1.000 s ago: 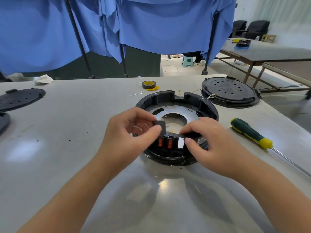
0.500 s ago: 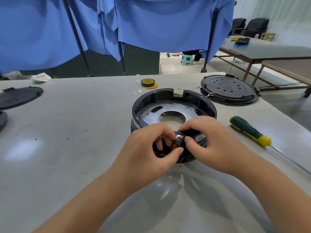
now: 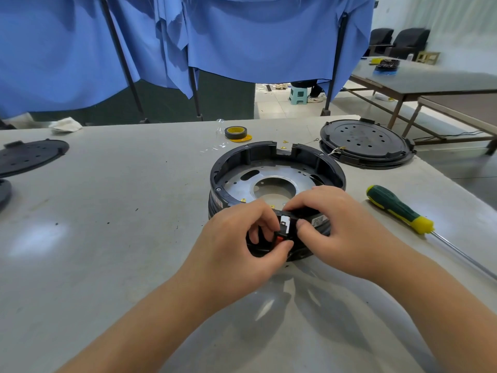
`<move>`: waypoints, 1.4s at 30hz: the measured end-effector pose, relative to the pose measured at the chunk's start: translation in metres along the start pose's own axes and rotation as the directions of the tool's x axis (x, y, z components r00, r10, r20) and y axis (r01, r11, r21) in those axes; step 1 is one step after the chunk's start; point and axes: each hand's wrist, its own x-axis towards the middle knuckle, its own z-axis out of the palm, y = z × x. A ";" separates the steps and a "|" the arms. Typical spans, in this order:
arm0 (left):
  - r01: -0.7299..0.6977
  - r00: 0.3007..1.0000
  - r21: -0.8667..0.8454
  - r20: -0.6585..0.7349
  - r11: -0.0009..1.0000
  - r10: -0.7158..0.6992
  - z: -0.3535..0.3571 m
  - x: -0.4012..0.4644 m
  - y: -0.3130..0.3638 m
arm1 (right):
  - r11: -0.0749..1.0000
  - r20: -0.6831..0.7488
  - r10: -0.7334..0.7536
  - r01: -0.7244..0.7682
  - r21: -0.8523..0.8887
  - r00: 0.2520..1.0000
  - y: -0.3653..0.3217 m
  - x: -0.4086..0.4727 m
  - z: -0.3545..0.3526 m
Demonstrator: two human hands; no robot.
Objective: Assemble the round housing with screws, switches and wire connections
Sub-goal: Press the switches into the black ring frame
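Since the frame a second back, my left hand has dropped from holding a small black piece above the rim and now meets my right hand at the near wall of the round housing, which sits mid-table between the screwdriver and the black lids. Both hands curl tightly onto the switch block, left thumb under it and fingers over, right thumb pressing its side; only a white face and an orange rocker show between them. I judge this is the seating of a switch into its slot. To do it well I would keep the block square to the opening, press evenly from both sides rather than rocking one corner, and steady the housing so it does not slide. Whether any wires sit behind the block I cannot tell.
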 end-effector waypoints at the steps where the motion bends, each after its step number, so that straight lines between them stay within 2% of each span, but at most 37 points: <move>1: 0.001 1.000 0.007 -0.006 1.000 -0.001 0.000 0.000 0.000 | 1.000 0.001 0.001 -0.001 -0.002 1.000 0.000 0.000 0.000; 8: 0.039 0.998 0.040 -0.054 0.998 -0.036 0.005 -0.001 -0.001 | 1.000 0.003 -0.002 0.002 -0.020 1.000 0.001 0.000 0.001; 33: -0.006 0.991 0.110 -0.133 0.994 0.021 0.008 -0.001 -0.002 | 1.000 0.030 -0.022 0.022 -0.006 0.999 0.001 -0.002 -0.001; 38: -0.087 0.990 0.168 -0.100 0.982 0.104 0.006 0.000 -0.005 | 1.000 0.024 -0.009 0.010 -0.002 1.000 0.003 -0.001 0.001; 42: -0.194 0.969 0.266 -0.096 0.944 0.226 0.004 0.003 -0.013 | 1.000 0.021 0.021 -0.021 0.002 1.000 0.007 -0.001 0.003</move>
